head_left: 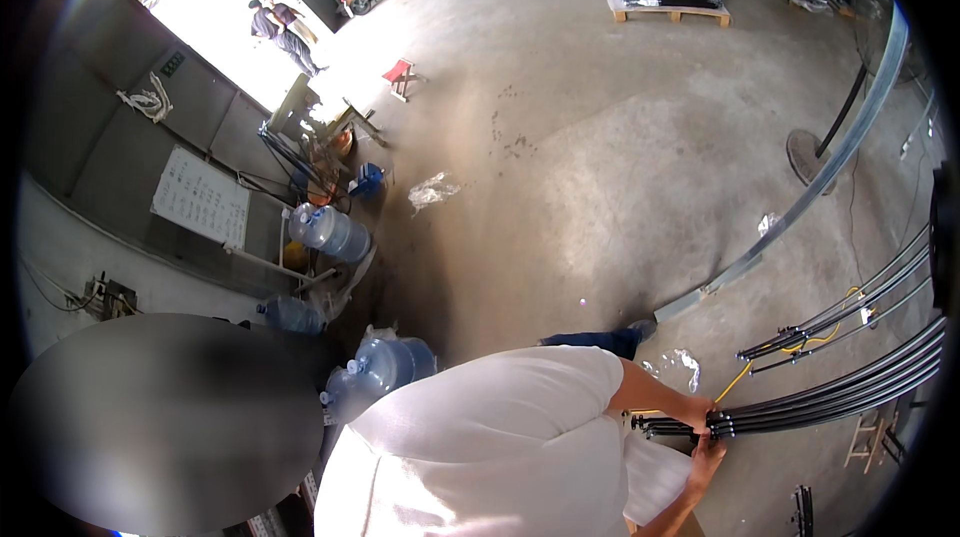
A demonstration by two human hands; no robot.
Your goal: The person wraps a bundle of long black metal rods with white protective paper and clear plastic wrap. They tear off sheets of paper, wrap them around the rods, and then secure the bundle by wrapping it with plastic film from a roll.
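Observation:
My left hand point(698, 414) and my right hand point(708, 454) close together around one end of a bundle of long, thin black rods point(815, 407) at the lower right. My left hand sits above, my right hand just below. Short dark fittings point(650, 426) poke out past my hands on the left. The bundle runs away to the right edge of the head view, appearing curved there. My white sleeve point(570, 382) covers the upper part of my left arm. My fingers are partly hidden by the rods and each other.
More black rods point(840, 302) lie beyond the bundle, near a yellow cord point(735, 382). A metal rail point(790, 227) crosses the right side. Water jugs point(400, 365) stand at left. Wrapped goods on a pallet point(665, 12) and two people point(285, 32) are far off. A blurred dark shape point(165, 427) blocks the lower left.

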